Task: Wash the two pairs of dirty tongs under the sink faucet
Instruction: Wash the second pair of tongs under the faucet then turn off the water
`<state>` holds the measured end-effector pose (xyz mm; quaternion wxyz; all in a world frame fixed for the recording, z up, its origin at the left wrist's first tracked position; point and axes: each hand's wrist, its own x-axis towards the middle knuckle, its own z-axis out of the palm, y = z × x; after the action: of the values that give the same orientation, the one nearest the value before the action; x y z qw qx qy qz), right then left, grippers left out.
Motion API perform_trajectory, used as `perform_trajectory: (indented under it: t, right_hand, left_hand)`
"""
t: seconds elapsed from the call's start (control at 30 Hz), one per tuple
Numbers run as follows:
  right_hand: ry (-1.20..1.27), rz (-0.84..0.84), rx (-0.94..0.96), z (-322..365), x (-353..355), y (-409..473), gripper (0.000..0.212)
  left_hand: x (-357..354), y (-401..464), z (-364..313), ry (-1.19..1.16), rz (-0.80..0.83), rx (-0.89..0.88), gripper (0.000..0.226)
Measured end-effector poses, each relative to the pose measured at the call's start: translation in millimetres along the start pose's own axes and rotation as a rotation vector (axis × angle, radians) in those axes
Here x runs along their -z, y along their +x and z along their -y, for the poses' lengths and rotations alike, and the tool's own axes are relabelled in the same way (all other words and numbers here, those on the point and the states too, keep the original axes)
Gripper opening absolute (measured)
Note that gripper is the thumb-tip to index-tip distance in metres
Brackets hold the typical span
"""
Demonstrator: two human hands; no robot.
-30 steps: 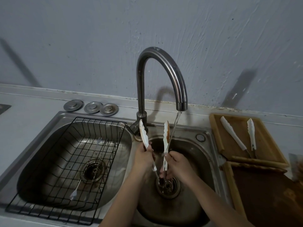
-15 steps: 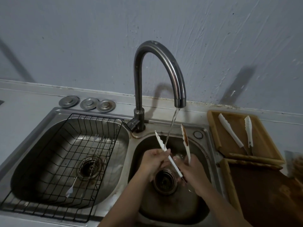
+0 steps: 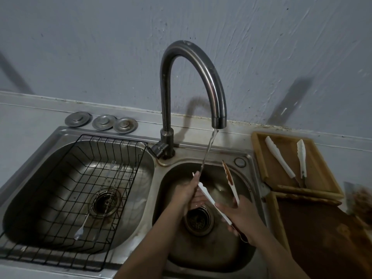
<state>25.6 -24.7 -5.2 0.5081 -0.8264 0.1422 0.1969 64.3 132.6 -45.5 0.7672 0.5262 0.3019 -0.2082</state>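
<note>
My right hand (image 3: 242,217) grips the hinge end of the dirty tongs (image 3: 209,195) over the right basin (image 3: 247,256). My left hand (image 3: 186,193) is closed around the nearer blade, rubbing it where the stream from the faucet (image 3: 201,63) lands. The far blade stands clear of the water and carries a brown crust. The second pair (image 3: 281,158) lies on the wooden tray (image 3: 259,156) to the right, untouched.

Risks: the wet plastic could slip from my right hand and drop onto the drain (image 3: 198,219). The spread blade points toward the basin's rear rim and could knock it if I swing. Water running off the tilted blade could splash onto the tray. The crusted blade will stay dirty unless I turn it into the stream.

Clearance: open room above the drain and toward me. The spout hangs close overhead. The tray edge sits just beside the basin's right rim. The left basin holds a wire rack (image 3: 66,198) with what appear to be utensils.
</note>
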Motion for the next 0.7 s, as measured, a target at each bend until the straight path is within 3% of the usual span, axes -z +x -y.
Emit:
perform_trajectory:
  t: [0.13, 0.23, 0.33, 0.43, 0.57, 0.7]
  right_hand:
    - [0.024, 0.012, -0.054, -5, 6, 7, 0.041]
    - [0.044, 0.034, -0.056, -5, 7, 9, 0.046]
    - [0.076, 0.065, -0.062, -3, 9, 8, 0.045]
    - [0.109, 0.128, -0.085, -5, 10, 3, 0.041]
    - [0.155, 0.254, -0.236, -6, 20, -2, 0.037]
    - [0.380, 0.397, -0.394, -7, 33, 7, 0.046]
  left_hand:
    - [2, -6, -2, 0.126, 0.169, -0.008, 0.020]
    - [4, -2, -10, 0.127, 0.124, -0.102, 0.025]
    - [2, 6, -13, 0.061, -0.019, -0.138, 0.035]
    - [4, 5, -13, 0.067, -0.071, -0.064, 0.042]
    - [10, 3, -13, 0.039, 0.085, 0.125, 0.067]
    - [11, -5, -13, -0.137, 0.187, 0.066, 0.032]
